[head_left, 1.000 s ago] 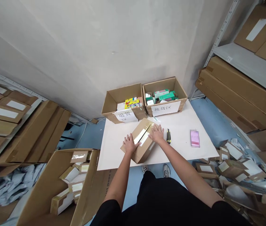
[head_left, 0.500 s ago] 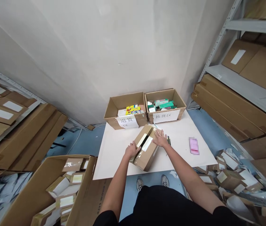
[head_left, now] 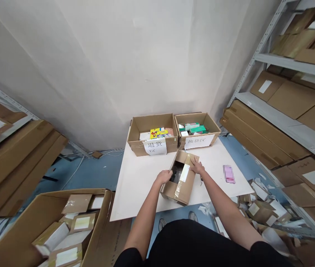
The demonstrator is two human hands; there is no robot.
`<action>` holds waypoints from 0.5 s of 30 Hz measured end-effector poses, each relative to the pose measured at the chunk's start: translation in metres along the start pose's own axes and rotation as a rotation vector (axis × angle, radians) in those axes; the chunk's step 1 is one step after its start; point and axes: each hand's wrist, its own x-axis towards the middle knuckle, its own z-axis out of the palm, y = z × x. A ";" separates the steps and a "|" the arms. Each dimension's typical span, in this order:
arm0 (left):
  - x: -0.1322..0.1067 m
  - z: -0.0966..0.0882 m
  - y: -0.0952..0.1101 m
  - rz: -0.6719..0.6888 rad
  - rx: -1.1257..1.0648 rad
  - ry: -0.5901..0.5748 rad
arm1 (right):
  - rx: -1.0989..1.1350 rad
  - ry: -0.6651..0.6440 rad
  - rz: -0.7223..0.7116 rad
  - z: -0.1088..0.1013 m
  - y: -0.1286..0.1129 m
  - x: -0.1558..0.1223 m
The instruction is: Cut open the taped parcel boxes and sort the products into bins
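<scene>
A brown cardboard box (head_left: 187, 185) stands slightly turned near the front of the white table. Its left top flap is raised, and its right flap, with a white label (head_left: 184, 173), still covers that side. Through the gap I see a dark inside; what lies in it is unclear. My left hand (head_left: 164, 177) is closed on the raised left flap. My right hand (head_left: 197, 165) grips the right side near the far end, fingers over the top. Clear tape (head_left: 178, 190) shines at the near end.
Behind the box stand two open cartons with paper signs: the left carton (head_left: 135, 148) holds yellow packs, the right carton (head_left: 214, 133) green and white ones. A blurred pink item (head_left: 229, 174) lies on the table (head_left: 140, 185). A large parcel carton (head_left: 46, 196) and loaded shelves (head_left: 279, 111) flank me.
The slit along the box's top has widened into an opening as the left flap came up under my left hand. The box is turned more upright in view, and my head view has shifted.
</scene>
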 end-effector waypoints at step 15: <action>-0.014 -0.004 -0.066 0.023 -0.197 0.129 | 0.364 0.392 -0.009 0.067 -0.040 -0.047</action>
